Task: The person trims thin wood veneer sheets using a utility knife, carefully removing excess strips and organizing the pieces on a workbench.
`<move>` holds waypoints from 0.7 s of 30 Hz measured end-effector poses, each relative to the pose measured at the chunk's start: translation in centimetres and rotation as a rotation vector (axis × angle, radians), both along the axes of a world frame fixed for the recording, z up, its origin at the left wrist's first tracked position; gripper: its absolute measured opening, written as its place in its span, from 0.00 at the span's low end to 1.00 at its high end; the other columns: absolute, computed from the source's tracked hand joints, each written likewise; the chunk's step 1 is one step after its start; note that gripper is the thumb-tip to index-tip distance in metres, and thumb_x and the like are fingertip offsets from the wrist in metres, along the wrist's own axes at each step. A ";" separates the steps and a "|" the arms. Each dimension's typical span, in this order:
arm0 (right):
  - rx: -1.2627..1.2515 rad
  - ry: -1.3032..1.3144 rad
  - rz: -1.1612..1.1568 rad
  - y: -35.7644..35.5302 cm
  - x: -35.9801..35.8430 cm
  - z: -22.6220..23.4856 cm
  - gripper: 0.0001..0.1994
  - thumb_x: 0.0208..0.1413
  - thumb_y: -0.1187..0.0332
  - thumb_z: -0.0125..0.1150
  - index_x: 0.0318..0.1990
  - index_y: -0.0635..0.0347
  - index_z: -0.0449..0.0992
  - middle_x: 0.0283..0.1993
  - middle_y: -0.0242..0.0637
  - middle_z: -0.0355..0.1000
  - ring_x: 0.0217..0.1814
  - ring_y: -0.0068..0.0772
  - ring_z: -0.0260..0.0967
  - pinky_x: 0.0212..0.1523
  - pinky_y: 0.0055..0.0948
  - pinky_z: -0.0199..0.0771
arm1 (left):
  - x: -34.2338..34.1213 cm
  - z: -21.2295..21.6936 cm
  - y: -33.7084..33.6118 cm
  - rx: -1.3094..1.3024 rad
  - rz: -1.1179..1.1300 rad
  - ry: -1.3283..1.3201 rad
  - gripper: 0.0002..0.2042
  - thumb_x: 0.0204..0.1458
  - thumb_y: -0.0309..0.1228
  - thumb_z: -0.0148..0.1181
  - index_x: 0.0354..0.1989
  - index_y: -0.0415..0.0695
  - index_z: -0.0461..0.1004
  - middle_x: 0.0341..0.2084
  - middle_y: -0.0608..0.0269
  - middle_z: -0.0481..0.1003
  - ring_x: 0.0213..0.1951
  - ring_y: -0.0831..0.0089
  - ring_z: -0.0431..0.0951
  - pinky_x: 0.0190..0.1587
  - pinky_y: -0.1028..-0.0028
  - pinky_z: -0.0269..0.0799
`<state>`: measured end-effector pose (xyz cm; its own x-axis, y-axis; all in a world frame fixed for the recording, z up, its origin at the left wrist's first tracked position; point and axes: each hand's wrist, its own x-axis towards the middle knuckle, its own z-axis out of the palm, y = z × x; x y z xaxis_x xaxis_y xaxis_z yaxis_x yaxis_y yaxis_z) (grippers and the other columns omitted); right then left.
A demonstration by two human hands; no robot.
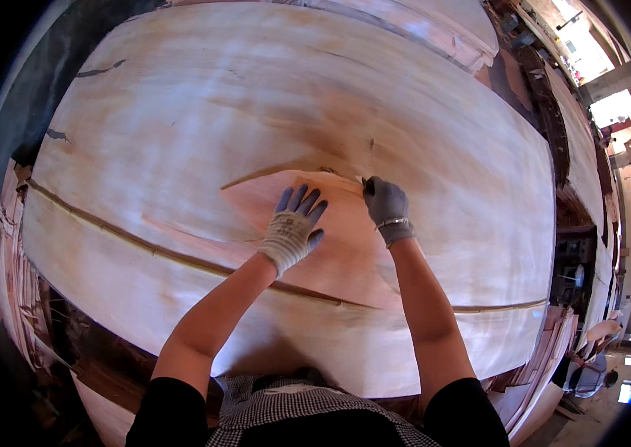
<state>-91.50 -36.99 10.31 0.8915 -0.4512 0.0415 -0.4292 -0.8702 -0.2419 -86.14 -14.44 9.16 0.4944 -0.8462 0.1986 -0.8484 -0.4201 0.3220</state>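
left hand (294, 223) flat on veneer patch (330, 238) | right hand (385, 205) gripping its top edge

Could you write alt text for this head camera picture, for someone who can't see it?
Two gloved hands press on a large pale wood veneer sheet: the left hand lies flat on a pinkish veneer patch, the right hand grips at its upper edge.

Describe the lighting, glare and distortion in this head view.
Head view: strong fisheye bend, so the veneer sheet bulges and its edges curve; black vignette at the rim; windows at upper right blown out; soft sheen across the sheet; both gloved hands, left hand and right hand, reasonably sharp.
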 end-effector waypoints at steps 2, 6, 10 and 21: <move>-0.017 -0.013 -0.004 -1.4 3.2 -0.6 0.10 0.54 0.59 0.53 0.32 0.53 0.76 0.32 0.45 0.75 0.35 0.51 0.73 0.35 0.47 0.72 | 2.5 -1.5 -2.4 -0.070 0.037 0.004 0.25 0.49 0.38 0.56 0.57 0.44 0.64 0.59 0.51 0.61 0.63 0.51 0.57 0.65 0.55 0.47; -0.034 -0.113 -0.033 -3.7 7.2 -1.6 0.08 0.50 0.67 0.55 0.36 0.56 0.76 0.34 0.47 0.74 0.38 0.51 0.73 0.38 0.45 0.72 | 6.2 -4.9 -6.0 -0.184 0.144 0.051 0.20 0.52 0.33 0.52 0.54 0.42 0.67 0.56 0.52 0.66 0.61 0.55 0.61 0.64 0.58 0.51; 0.162 -0.387 0.155 -1.8 5.8 -1.6 0.11 0.50 0.71 0.55 0.41 0.60 0.75 0.35 0.49 0.74 0.40 0.51 0.72 0.41 0.44 0.71 | 7.3 -7.8 -6.8 -0.251 0.210 0.070 0.18 0.52 0.29 0.49 0.53 0.41 0.68 0.55 0.53 0.67 0.60 0.57 0.63 0.63 0.60 0.54; 0.870 0.026 0.063 -0.2 1.3 -0.8 0.18 0.55 0.72 0.51 0.53 0.67 0.69 0.36 0.46 0.73 0.33 0.33 0.70 0.33 0.32 0.71 | 10.3 -6.2 -2.0 -0.117 0.479 -0.093 0.20 0.50 0.27 0.48 0.53 0.40 0.68 0.57 0.58 0.65 0.61 0.61 0.61 0.64 0.61 0.52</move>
<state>-90.23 -37.17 9.55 0.9118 -0.2630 -0.3153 -0.4008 -0.4032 -0.8227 -75.89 -16.47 2.95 0.7977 -0.4981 0.3399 -0.5963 -0.7352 0.3222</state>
